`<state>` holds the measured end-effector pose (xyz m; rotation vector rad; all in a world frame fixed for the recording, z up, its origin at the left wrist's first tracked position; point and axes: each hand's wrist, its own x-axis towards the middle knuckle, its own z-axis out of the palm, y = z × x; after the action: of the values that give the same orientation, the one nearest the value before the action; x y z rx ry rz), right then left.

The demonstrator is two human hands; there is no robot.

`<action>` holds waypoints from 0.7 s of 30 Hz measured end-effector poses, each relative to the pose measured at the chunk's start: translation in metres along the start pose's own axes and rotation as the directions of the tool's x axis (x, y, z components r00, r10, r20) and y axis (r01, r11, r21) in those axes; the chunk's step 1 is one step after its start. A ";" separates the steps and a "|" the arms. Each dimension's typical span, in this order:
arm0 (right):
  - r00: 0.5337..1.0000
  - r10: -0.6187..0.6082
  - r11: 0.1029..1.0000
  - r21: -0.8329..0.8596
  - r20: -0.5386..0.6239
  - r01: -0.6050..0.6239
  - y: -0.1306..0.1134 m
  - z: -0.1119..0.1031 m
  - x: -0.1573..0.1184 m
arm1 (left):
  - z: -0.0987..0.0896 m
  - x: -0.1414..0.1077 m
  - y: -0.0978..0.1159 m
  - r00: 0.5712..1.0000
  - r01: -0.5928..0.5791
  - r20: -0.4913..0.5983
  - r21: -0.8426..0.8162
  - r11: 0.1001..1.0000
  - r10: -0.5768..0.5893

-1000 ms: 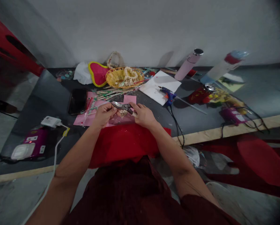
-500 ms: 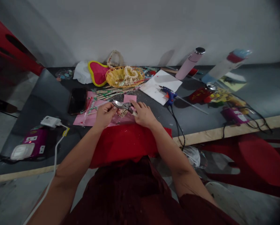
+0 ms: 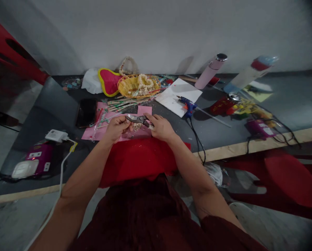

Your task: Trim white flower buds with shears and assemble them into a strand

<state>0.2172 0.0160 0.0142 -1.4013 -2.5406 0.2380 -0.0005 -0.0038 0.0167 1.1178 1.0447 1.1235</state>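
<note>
My right hand (image 3: 161, 128) is wrapped round the handles of a pair of pruning shears (image 3: 140, 119), its blades pointing left. At the blade tips, the closed fingers of my left hand (image 3: 117, 128) pinch something too small to make out. Just below the shears, a small cluster of pale beads or shells (image 3: 137, 126) lies over the pink paper (image 3: 103, 134). A bundle of thin sticks with green bits (image 3: 122, 104) lies beyond my hands. Red cloth (image 3: 142, 157) spreads in front of me, below both wrists.
A yellow basket (image 3: 123, 91) holds pale bead strings. Left are a phone (image 3: 86, 113), a charger (image 3: 57, 135) and a purple power socket (image 3: 39, 158). Right are a blue glue gun (image 3: 189, 105) on white board (image 3: 171, 101), a pink flask (image 3: 208, 75), a red can (image 3: 221, 105) and cables.
The shears' blades look turned slightly at my left fingertips. Both hands stay in nearly the same place, and the view has shifted a little.
</note>
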 end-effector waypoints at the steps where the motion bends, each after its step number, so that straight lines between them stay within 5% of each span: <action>1: 1.000 0.015 1.000 -0.001 0.003 -0.015 -0.002 0.000 0.000 | 0.000 0.000 -0.001 1.000 -0.018 -0.024 0.020 1.000 0.018; 10: 0.997 0.074 0.997 0.008 0.036 -0.074 -0.010 -0.004 -0.003 | 0.005 -0.002 -0.005 0.953 -0.236 -0.118 0.286 0.929 0.279; 17: 0.997 -0.035 0.991 0.129 0.076 0.025 0.002 -0.004 -0.003 | 0.010 -0.008 0.002 0.930 -0.305 -0.076 0.386 0.871 0.359; 21: 1.000 0.012 0.998 0.057 0.009 -0.013 -0.001 -0.001 -0.002 | 0.007 -0.006 0.000 0.937 -0.294 -0.073 0.364 0.884 0.342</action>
<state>0.2181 0.0143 0.0155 -1.3985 -2.5120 0.3168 0.0060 -0.0108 0.0179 1.5579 1.2287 1.3207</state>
